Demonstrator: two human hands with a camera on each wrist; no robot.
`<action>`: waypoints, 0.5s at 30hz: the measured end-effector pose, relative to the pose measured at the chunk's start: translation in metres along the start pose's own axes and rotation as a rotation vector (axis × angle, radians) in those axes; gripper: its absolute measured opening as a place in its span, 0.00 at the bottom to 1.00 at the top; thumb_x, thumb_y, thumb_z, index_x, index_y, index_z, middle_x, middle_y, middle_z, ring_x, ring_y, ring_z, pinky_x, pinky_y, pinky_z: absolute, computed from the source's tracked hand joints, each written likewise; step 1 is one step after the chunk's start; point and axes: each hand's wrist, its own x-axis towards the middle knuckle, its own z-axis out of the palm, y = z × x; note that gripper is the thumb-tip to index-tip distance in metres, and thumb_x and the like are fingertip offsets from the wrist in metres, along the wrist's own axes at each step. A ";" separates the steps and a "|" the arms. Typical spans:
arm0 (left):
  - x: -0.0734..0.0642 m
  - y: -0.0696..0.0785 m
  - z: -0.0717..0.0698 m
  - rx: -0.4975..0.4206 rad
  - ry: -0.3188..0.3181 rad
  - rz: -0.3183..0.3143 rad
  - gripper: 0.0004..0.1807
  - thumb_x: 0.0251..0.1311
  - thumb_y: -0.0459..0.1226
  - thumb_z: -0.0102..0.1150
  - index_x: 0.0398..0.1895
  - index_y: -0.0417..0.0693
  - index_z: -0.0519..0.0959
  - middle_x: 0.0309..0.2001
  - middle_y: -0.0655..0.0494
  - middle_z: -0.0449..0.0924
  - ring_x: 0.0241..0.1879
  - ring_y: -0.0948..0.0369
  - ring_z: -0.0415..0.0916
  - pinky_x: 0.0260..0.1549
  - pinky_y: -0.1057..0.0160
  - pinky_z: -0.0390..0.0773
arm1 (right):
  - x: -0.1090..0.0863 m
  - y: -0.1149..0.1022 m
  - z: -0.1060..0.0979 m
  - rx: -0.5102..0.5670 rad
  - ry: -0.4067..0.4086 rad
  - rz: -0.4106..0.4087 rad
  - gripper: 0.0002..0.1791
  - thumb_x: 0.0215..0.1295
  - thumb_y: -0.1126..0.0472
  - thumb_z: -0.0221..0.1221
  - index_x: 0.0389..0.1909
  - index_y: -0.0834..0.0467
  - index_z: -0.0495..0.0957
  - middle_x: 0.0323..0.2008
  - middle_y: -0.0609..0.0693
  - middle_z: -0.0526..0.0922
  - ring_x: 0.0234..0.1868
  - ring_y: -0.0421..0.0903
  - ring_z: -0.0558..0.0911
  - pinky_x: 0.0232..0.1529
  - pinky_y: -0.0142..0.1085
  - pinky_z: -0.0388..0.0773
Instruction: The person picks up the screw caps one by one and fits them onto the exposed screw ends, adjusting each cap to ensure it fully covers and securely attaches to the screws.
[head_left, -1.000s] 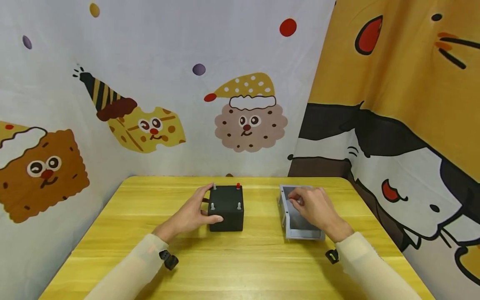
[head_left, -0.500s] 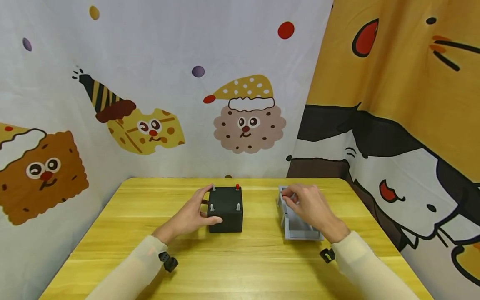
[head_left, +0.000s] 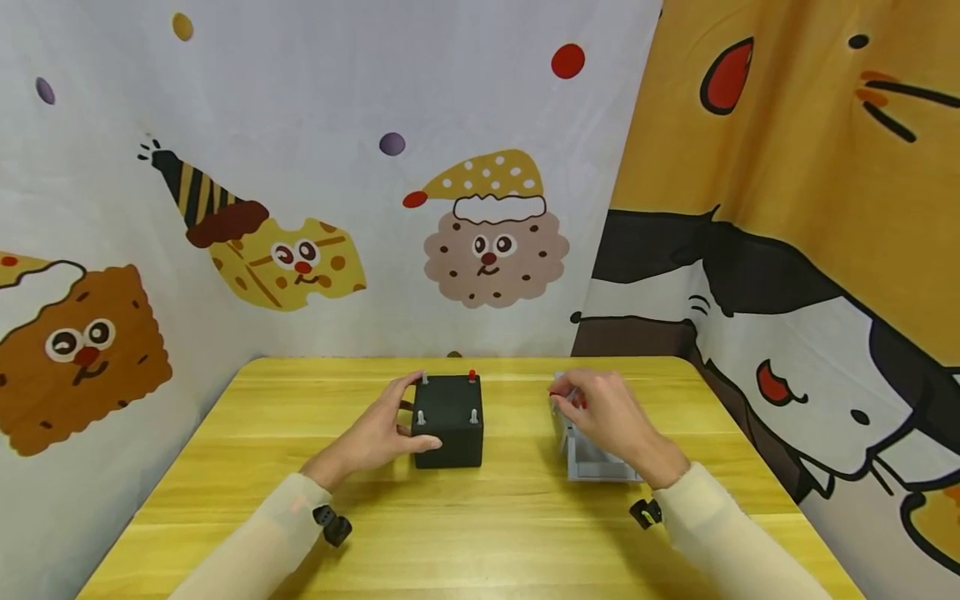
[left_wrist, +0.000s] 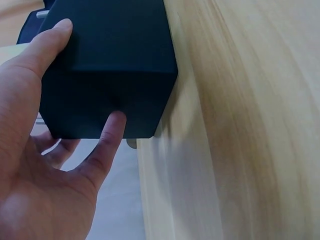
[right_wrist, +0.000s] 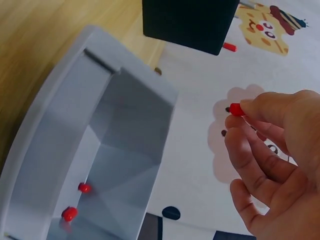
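A black box [head_left: 447, 433] stands on the table, with grey pegs [head_left: 474, 417] at three of its top corners and a red cap [head_left: 472, 376] on the back right one. My left hand [head_left: 367, 437] holds the box from its left side; the left wrist view shows the thumb [left_wrist: 55, 40] on one face and a fingertip [left_wrist: 117, 120] against another. Between thumb and index finger my right hand [head_left: 611, 417] pinches a small red cap [right_wrist: 237, 109], above the left rim of a grey bin [head_left: 603, 468]. Two more red caps [right_wrist: 70, 214] lie inside that bin.
The yellow wooden table [head_left: 480, 533] ends at a cartoon-printed cloth [head_left: 322, 167] at the back and right. A strip of table separates the box from the bin.
My right hand has moved left from over the bin's inside to its left rim, with the red cap pinched. The left hand and the box keep their place.
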 end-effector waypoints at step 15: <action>0.003 -0.003 -0.001 -0.007 -0.010 0.003 0.67 0.68 0.58 0.85 0.98 0.61 0.47 0.95 0.42 0.51 0.58 0.51 0.94 0.58 0.48 0.95 | 0.009 -0.028 0.005 0.085 -0.031 -0.015 0.06 0.77 0.65 0.77 0.46 0.51 0.95 0.42 0.44 0.97 0.33 0.33 0.85 0.34 0.29 0.85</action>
